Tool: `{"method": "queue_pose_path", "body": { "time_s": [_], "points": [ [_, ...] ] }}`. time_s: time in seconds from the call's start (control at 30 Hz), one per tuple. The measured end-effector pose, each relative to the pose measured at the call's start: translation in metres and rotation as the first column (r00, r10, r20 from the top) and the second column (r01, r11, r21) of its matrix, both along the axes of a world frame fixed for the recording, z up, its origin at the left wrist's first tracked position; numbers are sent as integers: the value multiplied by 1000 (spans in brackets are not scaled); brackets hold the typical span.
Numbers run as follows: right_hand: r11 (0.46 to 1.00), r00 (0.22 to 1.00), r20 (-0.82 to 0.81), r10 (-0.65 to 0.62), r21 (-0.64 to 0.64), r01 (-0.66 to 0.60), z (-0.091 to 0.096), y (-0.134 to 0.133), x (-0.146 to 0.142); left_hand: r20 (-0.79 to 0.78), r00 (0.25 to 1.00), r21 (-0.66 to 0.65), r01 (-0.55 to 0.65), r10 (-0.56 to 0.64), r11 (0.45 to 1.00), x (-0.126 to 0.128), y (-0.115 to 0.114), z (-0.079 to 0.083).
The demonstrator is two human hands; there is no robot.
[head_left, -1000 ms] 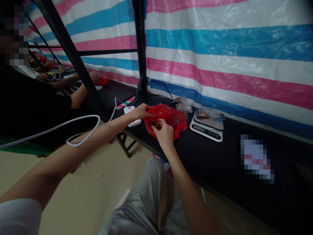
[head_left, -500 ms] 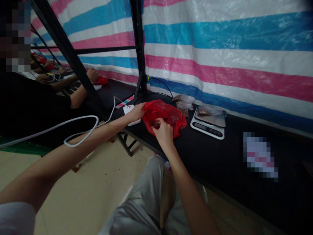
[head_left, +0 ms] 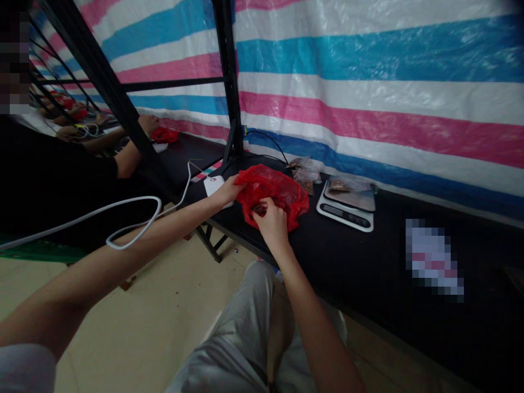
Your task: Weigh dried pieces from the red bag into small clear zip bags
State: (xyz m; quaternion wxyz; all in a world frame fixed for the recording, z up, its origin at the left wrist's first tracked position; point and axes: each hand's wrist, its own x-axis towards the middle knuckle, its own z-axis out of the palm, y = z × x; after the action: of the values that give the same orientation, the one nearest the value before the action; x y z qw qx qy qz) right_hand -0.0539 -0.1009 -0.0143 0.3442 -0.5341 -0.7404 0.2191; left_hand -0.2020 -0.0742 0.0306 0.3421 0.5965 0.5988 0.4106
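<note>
A crumpled red plastic bag [head_left: 282,191] lies on the black table [head_left: 368,256]. My left hand [head_left: 228,192] grips its left rim and holds it up. Fingers of my right hand [head_left: 270,218] are curled at the bag's mouth, pinched on small dark pieces that I cannot make out clearly. Just right of the bag stands a white digital scale [head_left: 346,210] with a clear packet of brown bits [head_left: 347,185] on its pan. Small clear packets [head_left: 305,172] lie behind the bag.
A white device [head_left: 213,185] with a white cable [head_left: 135,215] sits left of the bag. Black rack posts [head_left: 225,82] rise behind. A striped tarp [head_left: 368,98] backs the table. Another person in black [head_left: 61,180] works to the left with a red bag [head_left: 166,135].
My left hand has pulled the bag's rim up and slightly left; the right hand stays at the bag's mouth. The view shifted a little.
</note>
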Motion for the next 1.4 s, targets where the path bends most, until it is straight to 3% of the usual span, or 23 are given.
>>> {"method": "queue_pose_path", "body": {
  "time_s": [0.1,0.23,0.37,0.47,0.57,0.67,0.73,0.8,0.87,0.93,1.0,1.13,1.3,1.4],
  "points": [
    [1000,999,-34,18,12,-18,-2,0,1,2,998,53,-58,58,997,-3,4,0],
    [1000,998,-62,24,7,-24,-3,0,0,-9,999,74,-49,50,996,-10,10,-2],
    [998,988,-144,51,41,-45,-2,-2,5,-237,968,66,-69,82,995,-20,11,0],
    [995,983,-176,56,90,-40,2,-8,18,-554,829,24,-73,74,997,-27,2,4],
    [991,992,-123,38,129,-22,8,-18,38,-745,667,3,-23,18,1000,-26,-14,7],
    [989,1000,-23,-14,144,17,12,-28,58,-841,517,212,46,159,976,-16,-33,8],
    [989,997,47,-63,138,56,12,-32,68,-894,400,290,173,202,941,-6,-45,9],
    [988,989,114,-97,129,82,12,-34,73,-948,305,194,341,87,920,2,-52,13],
    [988,978,170,-118,122,98,12,-34,75,-961,245,3,475,-129,880,11,-52,20],
    [988,970,209,-126,115,103,12,-33,74,-902,253,-165,548,-350,820,21,-43,30],
    [989,963,237,-125,100,104,12,-33,72,-808,344,-231,563,-479,793,34,-28,37],
    [990,947,292,-134,74,117,17,-37,72,-687,566,-161,494,-456,855,61,6,35],
    [989,922,360,-145,72,128,23,-44,80,-502,608,-219,599,-615,771,61,25,15],
    [984,902,396,-174,94,148,26,-44,81,-463,704,-132,547,-539,827,51,23,13]
  ]
}}
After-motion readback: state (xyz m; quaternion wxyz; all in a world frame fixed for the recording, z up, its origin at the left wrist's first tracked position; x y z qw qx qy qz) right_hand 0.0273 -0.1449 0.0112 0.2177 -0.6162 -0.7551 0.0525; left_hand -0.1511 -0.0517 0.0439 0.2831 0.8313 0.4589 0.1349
